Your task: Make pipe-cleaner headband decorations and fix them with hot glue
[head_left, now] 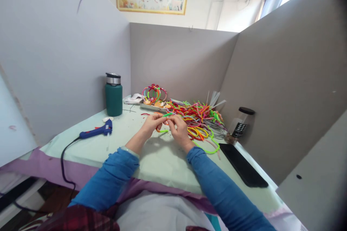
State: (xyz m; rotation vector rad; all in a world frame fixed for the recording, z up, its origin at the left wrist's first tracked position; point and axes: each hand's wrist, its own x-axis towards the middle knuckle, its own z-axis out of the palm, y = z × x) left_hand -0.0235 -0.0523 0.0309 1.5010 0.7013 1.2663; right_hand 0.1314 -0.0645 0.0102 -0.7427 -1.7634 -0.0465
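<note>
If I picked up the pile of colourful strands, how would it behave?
The colourful strands would probably come up tangled, since many overlap. They look thin, so likely light. Some curve round, suggesting they bend easily.

Bottle (114, 99) behind glue gun (96, 131), pipe-cleaner pile (196, 110) right of tray (153, 108), jar (241, 122) farther right

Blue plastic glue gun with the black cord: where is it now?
In the head view, the blue glue gun lies on the pale green tablecloth, left of the left hand, nearer the person than the dark green cylindrical bottle.
</note>
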